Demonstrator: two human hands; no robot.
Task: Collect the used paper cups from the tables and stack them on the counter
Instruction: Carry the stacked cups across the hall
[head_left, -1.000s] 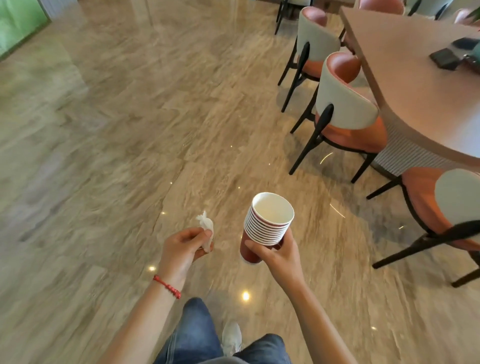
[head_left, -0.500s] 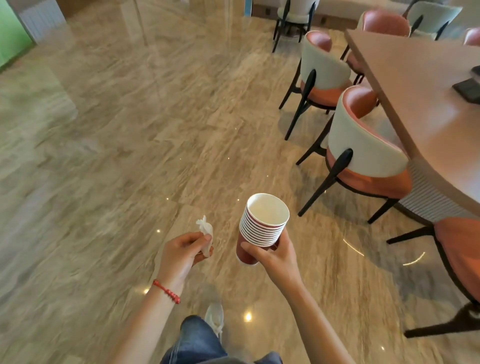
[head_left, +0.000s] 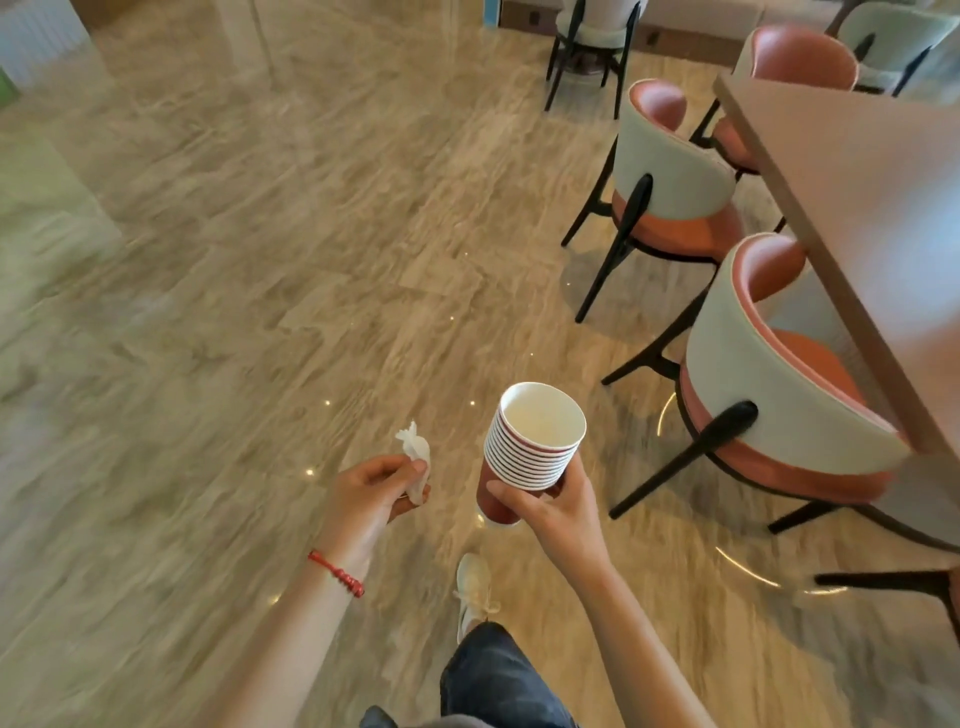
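Your right hand (head_left: 558, 512): fingers curled round stack of red paper cups (head_left: 527, 447), nested, tilted slightly left, held at waist height above marble floor (head_left: 260, 260). Your left hand (head_left: 371, 499): fingers pinch crumpled white tissue (head_left: 414, 451); red bead bracelet (head_left: 337, 573) on wrist. Desk (head_left: 872, 187) at right, two chairs (head_left: 779, 395) tucked beside it. Your white shoe (head_left: 474, 590) below cups.

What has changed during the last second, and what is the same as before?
The person walked forward along the table; the chairs slid nearer. Unchanged: right hand grips the stack of cups, left hand pinches the crumpled tissue.
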